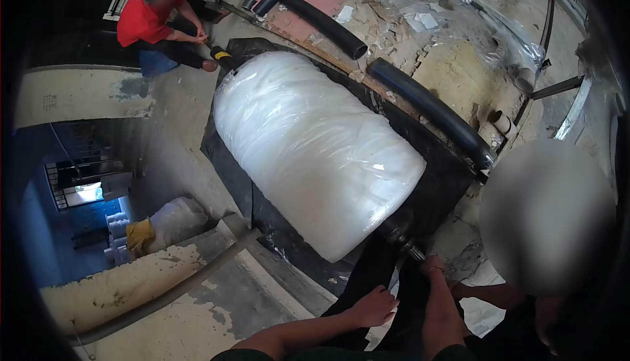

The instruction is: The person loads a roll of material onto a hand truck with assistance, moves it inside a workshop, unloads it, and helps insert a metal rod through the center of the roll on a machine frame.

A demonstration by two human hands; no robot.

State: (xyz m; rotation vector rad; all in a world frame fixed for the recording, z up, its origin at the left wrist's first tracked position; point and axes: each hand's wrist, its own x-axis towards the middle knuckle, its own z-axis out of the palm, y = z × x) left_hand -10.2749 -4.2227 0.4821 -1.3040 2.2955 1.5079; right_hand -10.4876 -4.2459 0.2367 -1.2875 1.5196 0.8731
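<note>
A large roll of white film (315, 144), wrapped in clear plastic, lies aslant on a black sheet (230, 170). From its near end sticks a dark shaft with a metal tip (415, 253). At that tip is my right hand (433, 266), fingers closed round it, though partly hidden. My left hand (374, 306) rests over my dark-trousered leg, fingers loosely bent and apart, with nothing visible in it.
A person in a red shirt (147, 20) crouches at the far end, hands on the shaft's black-and-yellow end (220, 54). Another person's forearm (489, 293) is close on my right. Black tubes (433, 111) lie along the roll. A ledge (164, 302) drops off at left.
</note>
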